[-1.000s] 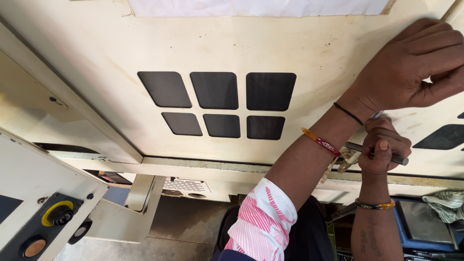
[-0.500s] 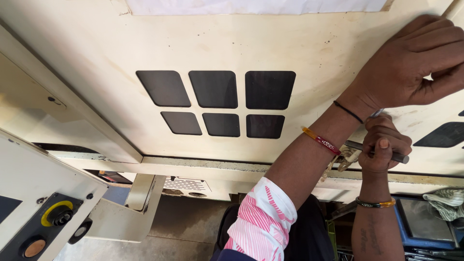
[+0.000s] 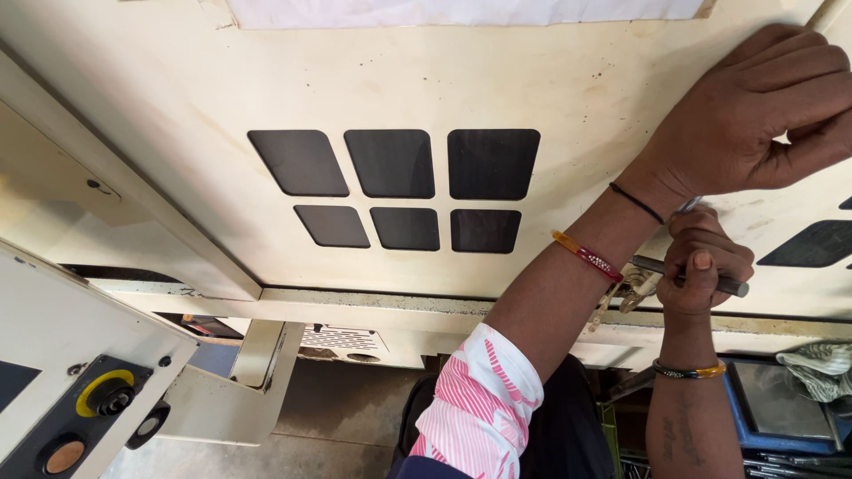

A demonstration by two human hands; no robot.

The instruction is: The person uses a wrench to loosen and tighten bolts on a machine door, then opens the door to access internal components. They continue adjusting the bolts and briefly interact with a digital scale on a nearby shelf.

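1. Your left hand [image 3: 763, 111] lies at about 2 o'clock in the view, pressed on the cream machine panel [image 3: 532, 80]. Its fingers are curled in loosely against the panel face and grasp nothing that shows.
2. Your right hand [image 3: 701, 262] sits at about 4 o'clock, just below the left wrist. Its fingers are clenched round a slim metal tool [image 3: 732, 286], with the thumb laid on top of the shaft.
3. The tool lies roughly level. Its grey end juts out of your fist toward 3 o'clock; the working end runs toward 9 o'clock and is partly hidden by your left forearm.
4. A small bunch of keys [image 3: 626, 293] hangs just beside the tool, at the lower edge of the panel, by the horizontal ledge [image 3: 399, 306] under it. Whether the tool touches the keys cannot be told.
5. Six dark square windows [image 3: 395, 191] sit in two rows at the middle of the panel, well apart from both hands, toward 9 o'clock of them.
6. At 7 o'clock a control box [image 3: 53, 355] carries a yellow-ringed switch [image 3: 106, 395] and a brown round button [image 3: 64, 457].
7. At 4 o'clock, near the right forearm, a crumpled cloth [image 3: 816, 368] rests on a blue tray [image 3: 754, 417].
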